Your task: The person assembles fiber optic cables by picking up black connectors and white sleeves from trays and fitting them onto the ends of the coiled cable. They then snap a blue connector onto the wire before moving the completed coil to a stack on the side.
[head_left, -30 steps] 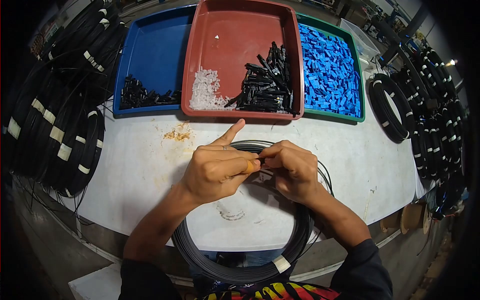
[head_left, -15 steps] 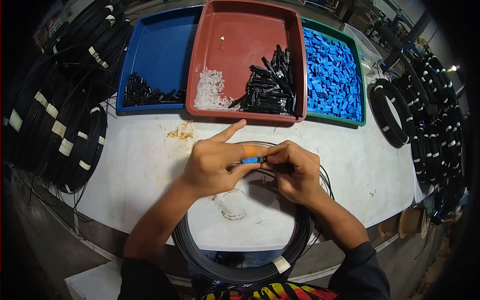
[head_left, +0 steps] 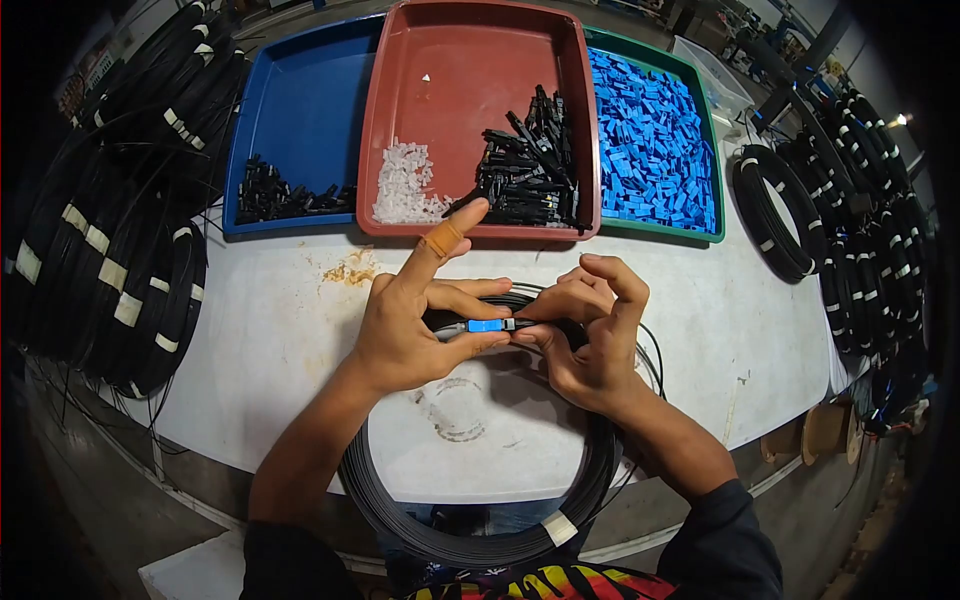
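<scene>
A small blue connector [head_left: 486,325] is pinched between the thumb and lower fingers of my left hand [head_left: 402,328]. My left index finger, with an orange band around it, points up and away from the grip. The thumb and index finger of my right hand [head_left: 592,352] close on a black cable end [head_left: 524,323] at the connector's right side. A short grey-and-black piece [head_left: 509,324] shows between the blue part and my right fingertips. Below both hands, a coil of black cable [head_left: 385,505] with a white tape band overhangs the table's front edge.
A red tray [head_left: 470,60] holds clear pieces and black parts. On its left a blue tray [head_left: 310,90] holds black parts; on its right a green tray [head_left: 716,200] holds blue housings. Cable coils [head_left: 100,260] stand at left, with more coils [head_left: 780,212] at right, on the white table [head_left: 280,400].
My left index finger has lifted off the connector and now points upward. My right fingers have opened out somewhat while the pinch stays. The connector shows more fully, and the view has shifted slightly.
</scene>
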A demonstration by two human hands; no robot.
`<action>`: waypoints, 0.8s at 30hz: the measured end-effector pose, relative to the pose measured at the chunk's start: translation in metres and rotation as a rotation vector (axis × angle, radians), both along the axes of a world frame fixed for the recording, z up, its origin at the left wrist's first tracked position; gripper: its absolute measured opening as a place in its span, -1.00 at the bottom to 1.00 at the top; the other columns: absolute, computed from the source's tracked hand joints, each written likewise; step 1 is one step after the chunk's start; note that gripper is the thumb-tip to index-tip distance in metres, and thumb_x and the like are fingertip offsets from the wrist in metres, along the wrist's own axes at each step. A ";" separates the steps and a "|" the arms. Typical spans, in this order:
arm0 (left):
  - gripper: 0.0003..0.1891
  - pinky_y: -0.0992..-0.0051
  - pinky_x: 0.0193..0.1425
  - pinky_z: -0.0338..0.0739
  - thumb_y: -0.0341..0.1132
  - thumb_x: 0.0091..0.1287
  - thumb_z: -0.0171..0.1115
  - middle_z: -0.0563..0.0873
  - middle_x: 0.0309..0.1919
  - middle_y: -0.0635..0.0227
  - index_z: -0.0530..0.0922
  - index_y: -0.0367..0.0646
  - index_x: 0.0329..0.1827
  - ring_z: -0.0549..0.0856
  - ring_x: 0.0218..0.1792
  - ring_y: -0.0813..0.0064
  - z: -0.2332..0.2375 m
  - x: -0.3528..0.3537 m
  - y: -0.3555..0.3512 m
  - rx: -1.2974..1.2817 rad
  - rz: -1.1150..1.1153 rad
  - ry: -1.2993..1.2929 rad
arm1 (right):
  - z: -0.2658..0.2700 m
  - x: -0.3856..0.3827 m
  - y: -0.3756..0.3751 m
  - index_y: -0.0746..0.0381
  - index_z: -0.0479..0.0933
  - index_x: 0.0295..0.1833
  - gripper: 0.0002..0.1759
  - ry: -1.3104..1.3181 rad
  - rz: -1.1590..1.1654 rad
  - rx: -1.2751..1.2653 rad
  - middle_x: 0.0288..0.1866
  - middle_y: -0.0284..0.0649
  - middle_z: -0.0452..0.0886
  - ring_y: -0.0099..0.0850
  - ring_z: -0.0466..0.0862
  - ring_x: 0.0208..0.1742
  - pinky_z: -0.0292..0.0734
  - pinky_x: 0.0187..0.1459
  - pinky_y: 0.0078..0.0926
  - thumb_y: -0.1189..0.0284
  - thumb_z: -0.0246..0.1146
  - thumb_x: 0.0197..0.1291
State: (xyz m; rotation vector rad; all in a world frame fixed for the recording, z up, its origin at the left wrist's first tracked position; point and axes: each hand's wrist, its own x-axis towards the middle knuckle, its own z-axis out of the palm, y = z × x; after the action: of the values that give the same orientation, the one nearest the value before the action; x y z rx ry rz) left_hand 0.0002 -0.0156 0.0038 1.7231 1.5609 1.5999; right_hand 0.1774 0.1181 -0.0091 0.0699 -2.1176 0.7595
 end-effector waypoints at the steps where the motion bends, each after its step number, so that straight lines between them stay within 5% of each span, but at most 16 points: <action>1: 0.10 0.05 0.57 0.38 -0.44 0.09 0.66 0.90 -0.26 0.27 0.13 -0.23 0.67 0.83 0.11 0.26 0.000 0.000 0.000 -0.006 -0.006 0.010 | 0.001 0.000 0.000 0.40 0.03 0.44 -0.09 -0.019 0.000 -0.026 -0.25 -0.05 0.73 -0.26 0.78 -0.24 0.60 -0.15 -0.47 0.81 0.44 0.08; 3: 0.12 0.05 0.58 0.36 -0.45 0.09 0.66 0.90 -0.28 0.27 0.10 -0.23 0.69 0.83 0.12 0.26 0.001 -0.001 -0.001 -0.011 -0.012 0.020 | 0.002 -0.001 -0.001 0.39 0.03 0.45 -0.08 -0.003 0.003 -0.022 -0.26 -0.06 0.73 -0.27 0.78 -0.23 0.60 -0.13 -0.46 0.81 0.44 0.08; 5: -0.28 -0.11 0.59 0.30 -0.52 0.00 0.68 0.31 0.65 0.15 0.59 -0.33 0.31 0.83 0.13 0.20 0.004 -0.001 -0.003 -0.041 0.006 -0.051 | 0.002 -0.001 0.000 0.37 0.03 0.46 -0.06 0.011 0.004 -0.019 -0.26 -0.08 0.74 -0.28 0.78 -0.22 0.59 -0.12 -0.45 0.80 0.45 0.07; 6: -0.28 -0.11 0.59 0.30 -0.52 0.00 0.68 0.31 0.65 0.15 0.59 -0.33 0.31 0.83 0.13 0.20 0.004 -0.001 -0.003 -0.042 0.005 -0.050 | 0.003 -0.002 0.000 0.35 0.03 0.48 -0.05 0.014 -0.007 0.014 -0.26 -0.10 0.75 -0.28 0.78 -0.22 0.59 -0.11 -0.44 0.80 0.45 0.07; 11: 0.17 0.00 0.58 0.34 -0.44 0.07 0.67 0.90 -0.28 0.30 0.04 -0.21 0.71 0.83 0.12 0.24 0.005 -0.004 -0.001 -0.043 0.000 0.039 | 0.001 -0.001 0.003 0.29 0.04 0.51 0.00 0.009 -0.022 0.029 -0.23 -0.12 0.76 -0.28 0.79 -0.20 0.58 -0.04 -0.39 0.78 0.49 0.04; 15: 0.17 0.02 0.57 0.35 -0.41 0.08 0.67 0.90 -0.25 0.32 0.05 -0.19 0.71 0.83 0.13 0.24 0.002 -0.003 -0.002 -0.039 0.035 0.023 | -0.004 0.000 0.001 0.28 0.07 0.51 0.01 -0.041 -0.038 -0.098 -0.22 -0.15 0.78 -0.25 0.79 -0.20 0.52 0.05 -0.32 0.73 0.52 0.02; 17: 0.18 0.01 0.57 0.33 -0.37 0.03 0.72 0.72 0.07 0.22 0.09 -0.18 0.69 0.79 0.19 0.20 0.000 -0.004 -0.002 -0.053 0.041 0.052 | -0.004 0.000 0.000 0.28 0.12 0.49 -0.03 -0.033 -0.050 -0.131 -0.22 -0.16 0.78 -0.23 0.78 -0.20 0.50 0.08 -0.26 0.70 0.52 0.03; 19: 0.20 0.01 0.57 0.31 -0.32 -0.03 0.76 0.53 0.40 0.13 0.13 -0.17 0.67 0.76 0.25 0.16 -0.001 -0.004 -0.002 -0.068 0.045 0.081 | -0.001 0.001 0.000 0.27 0.30 0.41 -0.20 -0.210 -0.153 -0.089 -0.23 -0.21 0.79 -0.16 0.75 -0.16 0.49 0.09 -0.16 0.62 0.53 0.06; 20: 0.21 0.00 0.57 0.30 -0.30 -0.06 0.78 0.44 0.56 0.08 0.15 -0.17 0.66 0.74 0.28 0.14 0.000 -0.003 -0.003 -0.076 0.045 0.094 | 0.001 0.001 -0.001 0.30 0.47 0.25 -0.39 -0.309 -0.137 -0.260 -0.15 -0.17 0.75 -0.08 0.69 -0.05 0.47 0.09 -0.07 0.54 0.53 0.08; 23: 0.28 0.05 0.53 0.37 -0.17 -0.04 0.78 0.70 0.31 0.11 0.04 -0.15 0.70 0.59 0.45 0.13 0.017 -0.013 -0.010 0.016 0.057 0.163 | 0.013 -0.001 0.007 0.34 0.52 0.16 -0.46 -0.461 -0.165 -0.123 -0.04 -0.07 0.70 -0.03 0.63 0.08 0.48 0.11 -0.10 0.53 0.53 0.07; 24: 0.29 0.11 0.53 0.38 -0.14 -0.10 0.80 0.57 0.44 0.05 0.09 -0.16 0.68 0.52 0.49 0.09 0.028 -0.015 -0.021 -0.073 0.111 0.124 | 0.006 -0.001 0.012 0.36 0.54 0.12 -0.45 -0.420 -0.148 -0.115 0.07 0.01 0.63 0.01 0.59 0.15 0.49 0.17 -0.10 0.46 0.57 0.03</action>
State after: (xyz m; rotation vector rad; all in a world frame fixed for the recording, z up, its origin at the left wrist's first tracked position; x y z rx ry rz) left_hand -0.0145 -0.0371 0.0317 1.7542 1.7795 1.4918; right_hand 0.1763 0.1298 -0.0028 -0.3326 -2.4325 0.8618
